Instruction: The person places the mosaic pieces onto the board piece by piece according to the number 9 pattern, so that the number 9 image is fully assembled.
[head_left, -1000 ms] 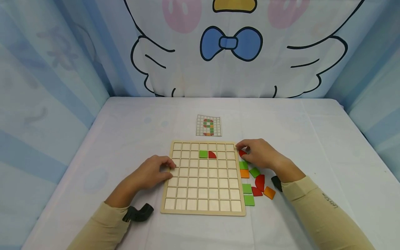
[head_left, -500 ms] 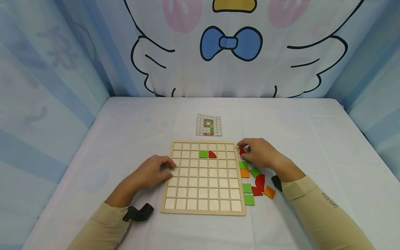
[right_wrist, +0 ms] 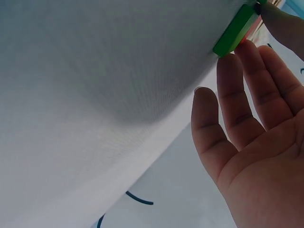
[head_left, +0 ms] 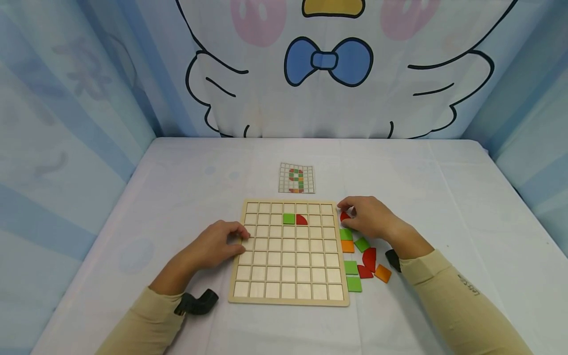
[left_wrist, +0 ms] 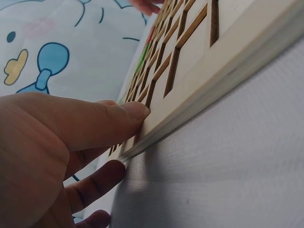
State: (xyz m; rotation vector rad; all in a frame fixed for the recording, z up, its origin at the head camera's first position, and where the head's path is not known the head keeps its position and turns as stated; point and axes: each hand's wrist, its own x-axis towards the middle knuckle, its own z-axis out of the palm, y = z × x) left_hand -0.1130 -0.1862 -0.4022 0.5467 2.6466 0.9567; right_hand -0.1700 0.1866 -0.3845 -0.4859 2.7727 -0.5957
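Observation:
A wooden grid board lies flat on the table, with a green square tile and a red quarter-circle tile in neighbouring cells. My left hand rests on its left rim; the left wrist view shows the thumb on the frame's top. Beside the board's upper right corner, my right hand pinches another red quarter-circle tile between thumb and index finger, partly hidden. In the right wrist view a green tile stands in front of the red one, close to the fingertips.
Right of the board lie loose tiles: several green squares, orange squares and red curved pieces. A small pattern card lies beyond the board. A curtain hangs behind the table.
The right hand has shifted very slightly right and away, the red quarter-circle tile with it. The left hand and the board stay as they were.

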